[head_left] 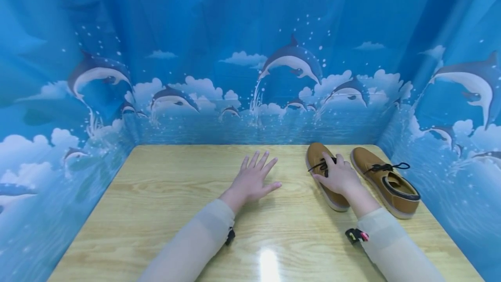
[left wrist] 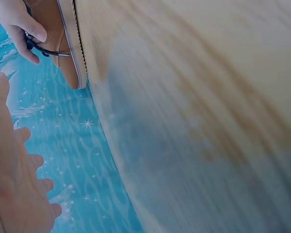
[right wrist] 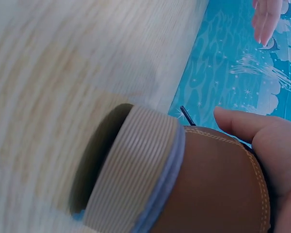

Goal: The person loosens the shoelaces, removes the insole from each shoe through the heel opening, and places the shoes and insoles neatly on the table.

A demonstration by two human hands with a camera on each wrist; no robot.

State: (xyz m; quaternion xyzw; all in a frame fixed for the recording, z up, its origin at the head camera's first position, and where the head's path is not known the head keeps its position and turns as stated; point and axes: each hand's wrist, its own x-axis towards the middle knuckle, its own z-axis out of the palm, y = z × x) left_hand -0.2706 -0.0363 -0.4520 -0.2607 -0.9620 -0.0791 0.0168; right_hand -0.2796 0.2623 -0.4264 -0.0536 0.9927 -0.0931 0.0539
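Note:
A brown lace-up shoe [head_left: 316,152] with black laces and a pale ribbed sole [right wrist: 133,165] points toward the back of the table. Over its laces and opening lies my right hand [head_left: 339,176], gripping the upper with thumb and fingers curled about it. The hand hides most of the shoe's opening. Its matching brown shoe [head_left: 405,206] stands just to the right, toe also toward the back. To the left, my left hand [head_left: 252,182] hovers over the wood with fingers spread and nothing in it; the left wrist view also shows its fingers apart.
The wooden table [head_left: 168,186] ends at a blue dolphin-print curtain [head_left: 219,99] that rises behind it and along both sides. The right-hand shoe stands near the table's right edge. Light sleeves cover both forearms, with a dark strap [head_left: 356,235] at the right wrist.

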